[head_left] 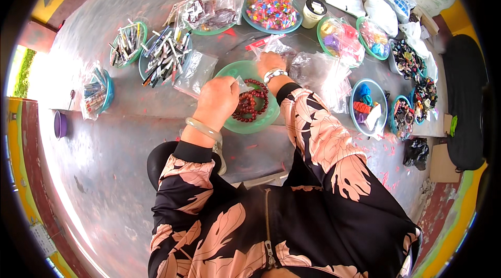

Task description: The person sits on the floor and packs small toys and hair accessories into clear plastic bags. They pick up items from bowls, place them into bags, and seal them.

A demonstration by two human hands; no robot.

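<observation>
In front of me a green plastic bowl holds dark red bead bracelets. My left hand, with a pale bangle at the wrist, is closed over the bowl's left side. Its fingertips pinch a bit of clear plastic bag just above the beads. At the bowl's far right edge my right hand is closed, wearing a beaded bracelet. A clear zip bag with a red strip shows at its fingers, which are partly hidden. Whether both pieces of plastic are one bag, I cannot tell.
Clear bags lie right of the bowl and another bag left of it. Pens fill a bowl at left. Beyond stand a bowl of colourful wrapped pieces and a lidded cup. A bowl of cloth bands sits at right.
</observation>
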